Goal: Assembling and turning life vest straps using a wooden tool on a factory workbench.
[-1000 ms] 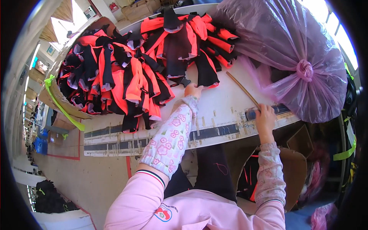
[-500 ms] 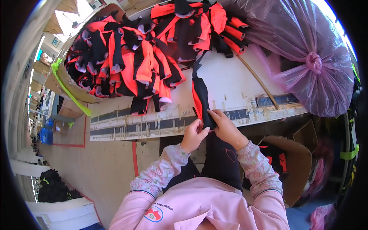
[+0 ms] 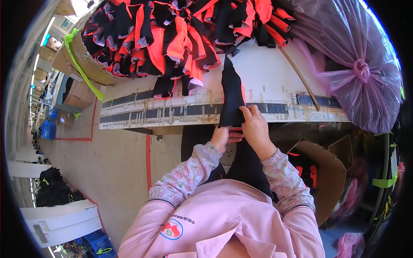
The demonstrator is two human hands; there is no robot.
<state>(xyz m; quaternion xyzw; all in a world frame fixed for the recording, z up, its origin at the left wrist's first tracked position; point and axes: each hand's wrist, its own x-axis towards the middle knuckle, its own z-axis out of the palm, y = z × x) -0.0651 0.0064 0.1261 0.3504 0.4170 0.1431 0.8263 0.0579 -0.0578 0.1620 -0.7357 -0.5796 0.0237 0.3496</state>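
A long black fabric strap piece (image 3: 232, 92) with an orange edge lies over the front of the white table, its black face up. Its narrow far end has a thin black strap and a small dark buckle-like part (image 3: 235, 52). My right hand (image 3: 257, 129) pinches the strap piece's right edge near its wide near end. My left hand (image 3: 224, 138) is under that near end, its fingers reaching out to the right beneath the fabric; its thumb is hidden. Behind them, a heap of similar black and orange pieces (image 3: 178, 41) covers the back of the table.
Worn tape strips line the table's front (image 3: 172, 114). A thin wooden stick (image 3: 299, 77) lies to the right, beside a knotted purple plastic bag (image 3: 361, 71). Below right stands an open cardboard box (image 3: 329, 172) with black and orange pieces. A yellow-green strap (image 3: 84, 69) hangs at the left.
The strap piece has turned so its broad black face shows, where black and orange showed side by side. My left hand has gone underneath it; my right hand grips its edge. The view has shifted.
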